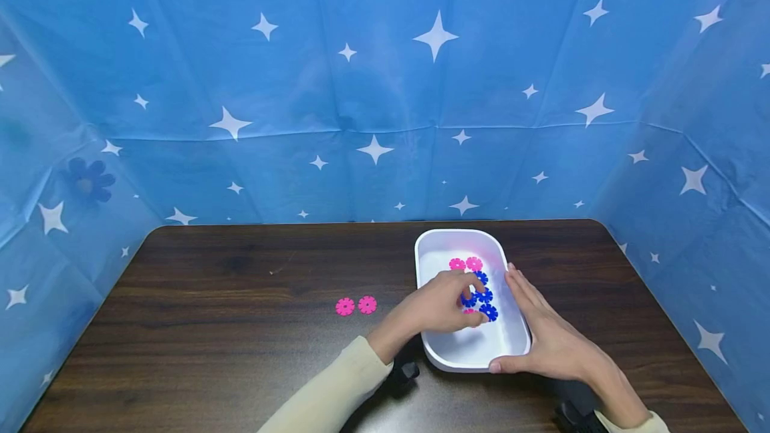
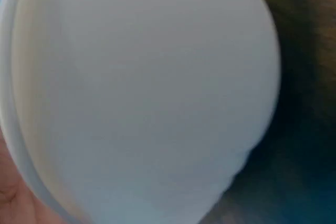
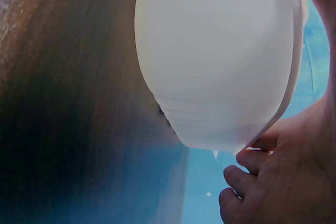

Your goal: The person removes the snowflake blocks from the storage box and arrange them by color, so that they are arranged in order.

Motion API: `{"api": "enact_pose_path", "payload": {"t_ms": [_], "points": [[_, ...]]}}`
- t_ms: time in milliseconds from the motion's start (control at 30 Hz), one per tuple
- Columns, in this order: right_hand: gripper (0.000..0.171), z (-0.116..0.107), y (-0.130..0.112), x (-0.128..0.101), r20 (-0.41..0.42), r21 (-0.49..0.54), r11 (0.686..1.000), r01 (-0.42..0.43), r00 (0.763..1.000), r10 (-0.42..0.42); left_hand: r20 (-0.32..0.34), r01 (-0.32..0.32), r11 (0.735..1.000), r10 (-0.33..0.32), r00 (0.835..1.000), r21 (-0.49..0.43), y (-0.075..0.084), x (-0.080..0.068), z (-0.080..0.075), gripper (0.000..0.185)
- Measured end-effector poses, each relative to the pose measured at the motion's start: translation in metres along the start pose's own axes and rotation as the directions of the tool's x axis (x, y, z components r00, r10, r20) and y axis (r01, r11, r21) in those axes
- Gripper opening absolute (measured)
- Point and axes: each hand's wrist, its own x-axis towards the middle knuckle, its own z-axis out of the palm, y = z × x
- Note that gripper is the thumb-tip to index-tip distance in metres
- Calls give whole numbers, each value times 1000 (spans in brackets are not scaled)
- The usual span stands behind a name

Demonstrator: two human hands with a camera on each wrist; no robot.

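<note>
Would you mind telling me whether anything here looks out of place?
Two pink flower pieces lie on the table, apart from the white tray holding the other pieces. Nothing looks spilled or damaged.

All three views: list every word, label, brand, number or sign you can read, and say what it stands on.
There is no readable text in any view.
White tray: plain, no label or brand.
Pink discs on the table: no marks.
Blue backdrop: only white star shapes, no words.
Left hand and right hand: nothing written.
Both wrist views show only the tray's blurred, blank white outside.
</note>
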Motion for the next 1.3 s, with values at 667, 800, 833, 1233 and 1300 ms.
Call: {"api": "enact_pose_path", "payload": {"t_ms": [667, 800, 833, 1233, 1300], "points": [[136, 0, 0, 0, -5, 11, 1000, 9, 1000, -9, 155, 247, 959, -268, 951, 141, 10, 19, 17, 31], [136, 0, 0, 0, -7, 2, 1000, 9, 1000, -9, 189, 230, 965, -251, 949, 128, 10, 19, 19, 27], [136, 0, 0, 0, -6, 1, 1000, 9, 1000, -9, 196, 223, 966, -245, 950, 130, 10, 19, 20, 27], [137, 0, 1, -1, -9, -1, 1000, 15, 1000, -15, 207, 179, 966, -216, 954, 185, 9, 20, 23, 25], [136, 0, 1, -1, -7, -1, 1000, 12, 1000, -12, 214, 165, 969, -203, 955, 185, 9, 20, 23, 25]]}}
